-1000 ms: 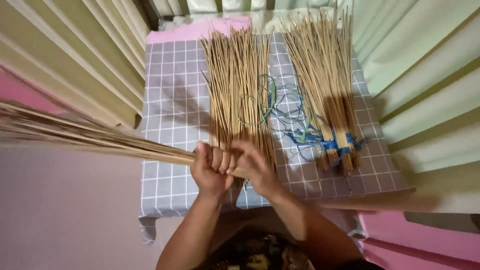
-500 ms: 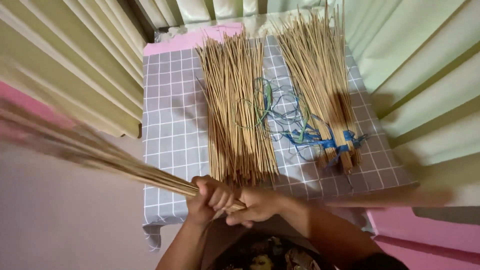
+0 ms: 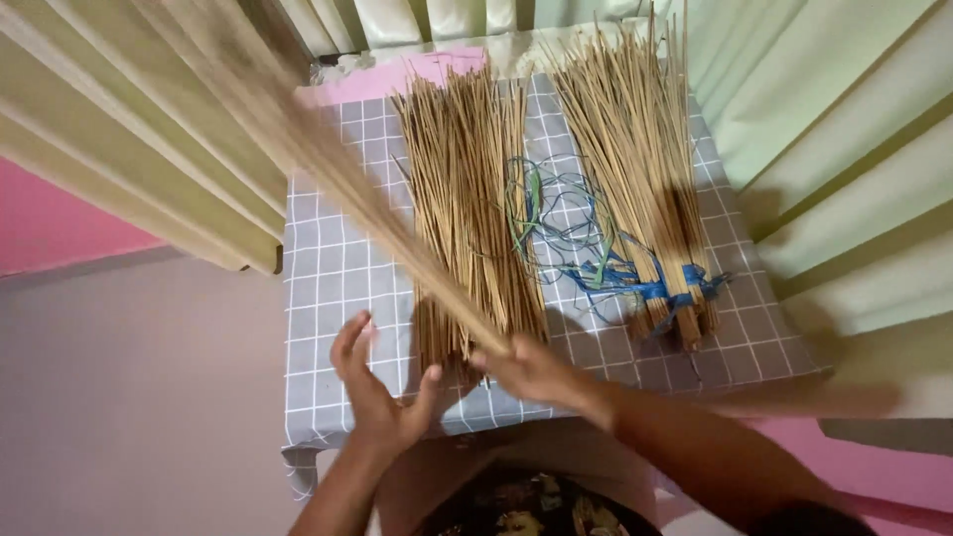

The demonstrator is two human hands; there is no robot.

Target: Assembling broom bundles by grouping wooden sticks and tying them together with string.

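My right hand (image 3: 536, 372) grips the near end of a long bundle of thin tan sticks (image 3: 328, 164), which slants up and to the left, blurred with motion. My left hand (image 3: 377, 392) is off the bundle, fingers spread, just left of it above the near edge of the grey checked cloth (image 3: 328, 278). A loose pile of the same sticks (image 3: 467, 199) lies on the cloth right beyond my hands. Farther right lies a second stick bundle (image 3: 635, 169), tied with blue string (image 3: 655, 293) at its near end.
Loose green and blue strings (image 3: 556, 223) lie between the two piles. Pale green and cream curtains (image 3: 834, 129) hang close on both sides of the small table. A pink wall (image 3: 50, 223) is at the left, and pink cloth (image 3: 417, 74) shows at the table's far edge.
The held bundle has swung from pointing left to pointing up-left over the table. My left hand has let go of it and opened; my right hand keeps its grip.
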